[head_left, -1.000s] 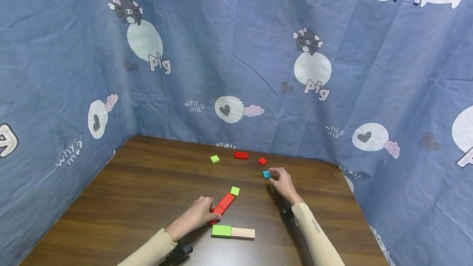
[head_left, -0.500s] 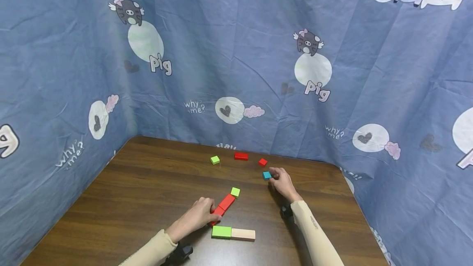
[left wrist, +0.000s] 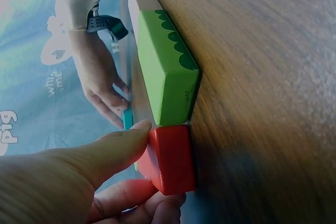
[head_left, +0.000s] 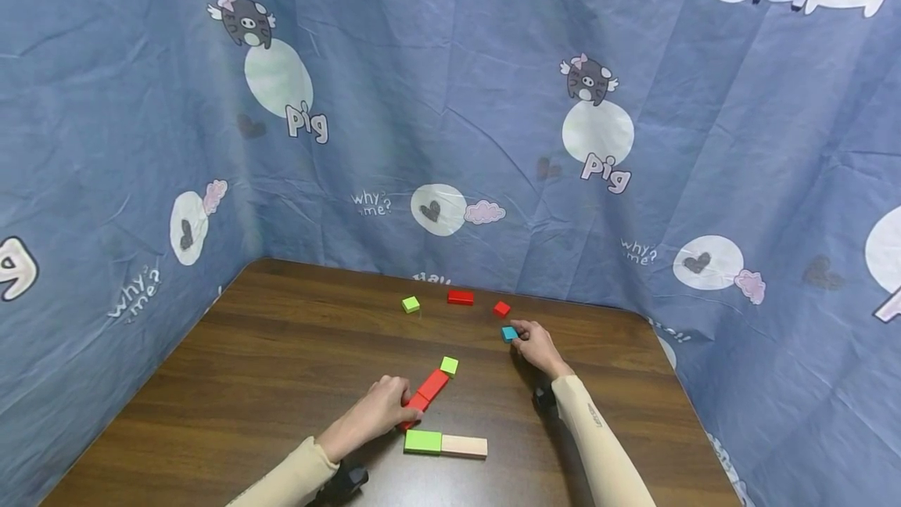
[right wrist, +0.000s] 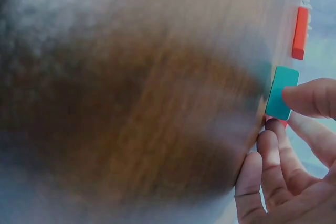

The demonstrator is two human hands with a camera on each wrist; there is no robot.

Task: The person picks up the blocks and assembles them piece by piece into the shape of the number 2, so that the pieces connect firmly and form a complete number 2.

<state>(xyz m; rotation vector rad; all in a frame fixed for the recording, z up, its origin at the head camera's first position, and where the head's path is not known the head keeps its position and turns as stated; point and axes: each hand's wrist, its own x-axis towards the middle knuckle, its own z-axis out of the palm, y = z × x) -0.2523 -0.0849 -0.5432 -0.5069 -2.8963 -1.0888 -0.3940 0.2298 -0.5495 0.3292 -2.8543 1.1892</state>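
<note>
In the head view my left hand (head_left: 383,405) pinches the nearer of two red blocks (head_left: 417,403) between thumb and fingers. The other red block (head_left: 432,385) continues the slanting row, with a small light-green block (head_left: 449,366) at its far end. In the left wrist view the held red block (left wrist: 176,158) meets the corner of a green block (left wrist: 157,61) with dark-green scallops. Farther back, my right hand (head_left: 538,346) pinches a small blue block (head_left: 509,334) on the table. The right wrist view shows the thumb against the blue block's (right wrist: 281,87) face and the index finger partly behind it.
A plain wooden block (head_left: 464,446) lies end to end with the long green one. Near the back edge of the brown table (head_left: 317,335) are a light-green block (head_left: 411,304), a red bar (head_left: 461,297) and a small red block (head_left: 502,309). A blue printed curtain (head_left: 394,139) hangs behind.
My right fingers have shifted slightly and closed in on the blue block, which has turned a little. The left hand keeps its grip on the red block.
</note>
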